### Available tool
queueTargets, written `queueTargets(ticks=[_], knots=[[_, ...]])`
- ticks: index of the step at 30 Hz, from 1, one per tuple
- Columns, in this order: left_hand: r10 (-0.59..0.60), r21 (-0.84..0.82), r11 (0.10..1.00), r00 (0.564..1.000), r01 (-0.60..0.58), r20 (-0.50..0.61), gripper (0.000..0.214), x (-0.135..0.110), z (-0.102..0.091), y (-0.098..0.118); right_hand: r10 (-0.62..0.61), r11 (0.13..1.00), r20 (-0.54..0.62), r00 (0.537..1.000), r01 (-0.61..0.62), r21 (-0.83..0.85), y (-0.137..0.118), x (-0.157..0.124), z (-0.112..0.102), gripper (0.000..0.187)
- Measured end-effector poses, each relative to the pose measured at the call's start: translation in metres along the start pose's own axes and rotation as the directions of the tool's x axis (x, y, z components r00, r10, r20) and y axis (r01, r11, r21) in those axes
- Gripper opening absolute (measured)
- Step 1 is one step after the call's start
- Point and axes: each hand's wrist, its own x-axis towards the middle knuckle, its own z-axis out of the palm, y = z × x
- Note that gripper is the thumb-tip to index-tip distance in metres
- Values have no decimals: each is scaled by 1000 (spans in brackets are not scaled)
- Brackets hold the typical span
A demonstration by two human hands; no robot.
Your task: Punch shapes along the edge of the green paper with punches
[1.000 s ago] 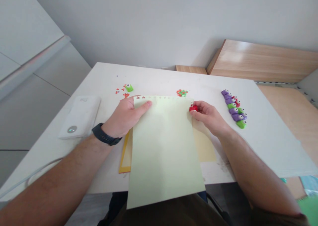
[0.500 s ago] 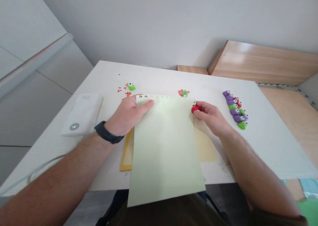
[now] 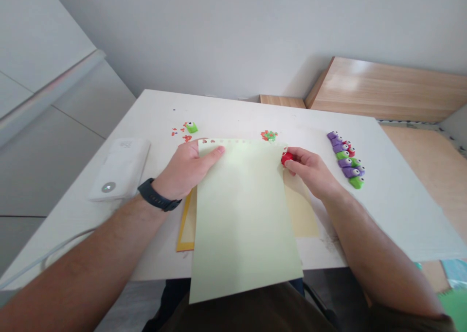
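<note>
A pale green sheet of paper (image 3: 246, 215) hangs over the front table edge, with small punched holes along its top edge, some heart-like at the left. My left hand (image 3: 191, 164) grips its upper left corner, thumb on top and fingers hidden beneath. My right hand (image 3: 304, 167) pinches a small red craft punch (image 3: 287, 158) at the upper right corner of the sheet. Part of the punch is covered by my fingers. Under the green sheet lie cream paper (image 3: 301, 210) and a yellow-orange edged sheet or pad (image 3: 185, 232).
Several purple, green and red punches (image 3: 345, 154) stand grouped at the right. A green punch (image 3: 191, 127) stands at the back left near red paper bits (image 3: 187, 138). Red and green cut-outs (image 3: 269, 136) lie behind the sheet. A white box-shaped device (image 3: 120, 169) with a cable (image 3: 54, 252) sits left.
Both hands keep their grip on the sheet and the punch. The sheet's lower end has shifted very slightly right; the view has moved a little.
</note>
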Motion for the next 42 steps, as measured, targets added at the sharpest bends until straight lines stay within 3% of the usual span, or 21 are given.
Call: queueTargets(ticks=[7,17,28,42], knots=[[40,22,999,999,-40,-14,29,0,-1,2,17,1000,-12,1000,-17,13,8,3,-1,34],[-41,20,999,999,41,-27,36,0,1,1,45,998,-9,999,-44,49,4,2,-1,33],[-42,17,999,999,42,-35,33,-2,1,3,52,995,-36,998,-48,89,4,3,2,34],[15,16,1000,999,-15,-46,33,0,-1,-1,44,995,-60,997,-38,93,5,3,-1,32]])
